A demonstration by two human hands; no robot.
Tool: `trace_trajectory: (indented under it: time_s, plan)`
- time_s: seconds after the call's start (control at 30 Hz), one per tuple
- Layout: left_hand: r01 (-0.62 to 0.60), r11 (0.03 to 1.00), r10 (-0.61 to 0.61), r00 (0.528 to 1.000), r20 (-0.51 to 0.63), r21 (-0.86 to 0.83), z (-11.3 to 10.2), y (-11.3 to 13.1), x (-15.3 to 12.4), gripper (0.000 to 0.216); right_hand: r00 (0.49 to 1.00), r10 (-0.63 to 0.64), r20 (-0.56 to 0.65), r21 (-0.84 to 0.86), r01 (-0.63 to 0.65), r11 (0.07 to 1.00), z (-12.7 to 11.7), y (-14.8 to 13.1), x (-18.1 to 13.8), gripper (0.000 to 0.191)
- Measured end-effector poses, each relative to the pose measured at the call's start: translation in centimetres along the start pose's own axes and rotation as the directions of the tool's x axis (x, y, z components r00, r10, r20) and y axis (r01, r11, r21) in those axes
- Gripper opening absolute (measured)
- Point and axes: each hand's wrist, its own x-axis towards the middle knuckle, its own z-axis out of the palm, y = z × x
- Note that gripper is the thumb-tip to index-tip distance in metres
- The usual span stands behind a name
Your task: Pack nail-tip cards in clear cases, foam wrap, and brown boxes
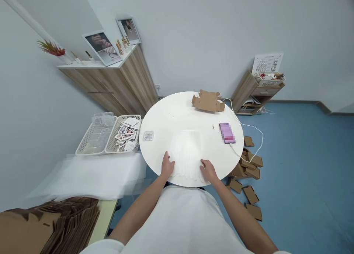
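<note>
On the round white table [155, 114] in front of me lies a thin, translucent white sheet [186, 147], hard to tell from the tabletop. My left hand [167, 167] rests at its left edge, index finger stretched forward and thumb apart. At the right edge is my right hand [208, 170], its fingers slightly bent with a gap to the thumb. Neither hand visibly grips the sheet. Farther left sits a small clear case [148, 136] with small pieces in it. An unfolded brown cardboard box [208, 101] stands at the table's far side.
A blurred purple device [227, 133] with a white cable [256, 128] lies to the right. Left are white baskets [110, 147] of cards and clear packages, white sheets [91, 176] and stacked flat cardboard [69, 224]. Small brown boxes [250, 169] litter the floor at right.
</note>
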Motion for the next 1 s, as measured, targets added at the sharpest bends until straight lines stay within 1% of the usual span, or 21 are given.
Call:
trace_trajectory:
  time_s: [0.1,0.17,0.23,0.27,0.3,0.37,0.43,0.5,0.6,0.77,1.0]
  plan:
    - [-0.029,0.997,0.029,1.0,-0.004,0.075,-0.1,0.1,-0.1,0.064,0.999,-0.036,0.008,-0.099,0.036,0.994,0.0,-0.1,0.0,0.039]
    - [-0.066,0.982,0.078,0.995,-0.062,0.176,-0.4,0.3,-0.3,0.06,0.999,-0.049,-0.01,-0.171,0.047,0.984,-0.1,-0.4,-0.2,0.04]
    - [-0.118,0.947,0.158,0.981,-0.112,0.3,-0.7,0.4,-0.9,0.057,0.996,-0.084,-0.027,-0.249,0.075,0.966,-0.3,-0.7,-0.6,0.041]
    - [-0.156,0.921,0.204,0.974,-0.102,0.356,-0.9,0.5,-1.3,0.055,0.993,-0.116,-0.026,-0.283,0.104,0.953,-0.3,-0.8,-0.8,0.041]
    - [-0.204,0.893,0.247,0.967,-0.059,0.402,-1.0,0.5,-1.7,0.053,0.988,-0.155,-0.018,-0.313,0.142,0.939,-0.3,-0.9,-1.1,0.041]
    - [-0.303,0.834,0.297,0.951,0.088,0.461,-1.2,0.7,-2.6,0.046,0.971,-0.237,0.02,-0.351,0.229,0.908,-0.2,-1.0,-1.4,0.04]
    - [-0.352,0.796,0.281,0.935,0.214,0.493,-1.3,0.8,-3.3,0.041,0.952,-0.297,0.076,-0.37,0.304,0.878,0.1,-1.0,-1.6,0.038]
    - [-0.339,0.788,0.233,0.937,0.261,0.514,-1.3,1.1,-3.7,0.042,0.939,-0.323,0.118,-0.382,0.343,0.858,0.4,-0.8,-1.3,0.035]
    - [-0.314,0.797,0.195,0.942,0.272,0.516,-1.3,1.6,-3.4,0.043,0.936,-0.328,0.131,-0.39,0.353,0.851,0.6,-0.6,-0.5,0.031]
    - [-0.313,0.799,0.201,0.944,0.261,0.513,-0.9,2.5,-2.0,0.042,0.941,-0.323,0.102,-0.395,0.336,0.855,0.0,-0.6,1.2,0.027]
    - [-0.32,0.808,0.209,0.94,0.268,0.495,-0.4,2.4,-1.4,0.044,0.949,-0.301,0.095,-0.392,0.313,0.865,0.0,-0.9,1.7,0.025]
